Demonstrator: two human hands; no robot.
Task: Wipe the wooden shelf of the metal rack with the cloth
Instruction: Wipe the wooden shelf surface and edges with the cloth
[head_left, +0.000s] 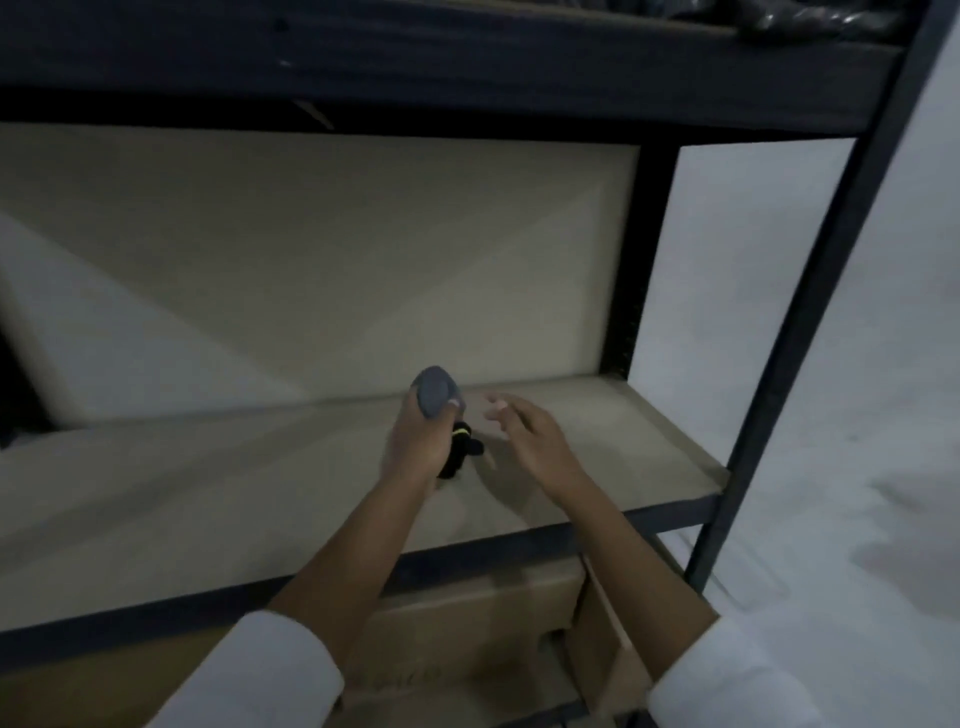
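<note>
The wooden shelf (208, 483) of the dark metal rack (810, 291) spans the view, pale and bare. My left hand (415, 447) hovers over its middle, wrapped around a small object with a grey rounded top (435, 396) and a black lower part with a yellow mark (457, 449). My right hand (524, 436) is just to the right of it, fingers loosely spread and holding nothing. No cloth shows in the view. The picture is blurred.
A pale board (337, 260) stands against the back of the shelf. Cardboard boxes (467, 623) sit on the level below. An upper shelf (415, 57) carries a dark plastic bag (821, 21) at its right. A white wall (883, 364) lies to the right.
</note>
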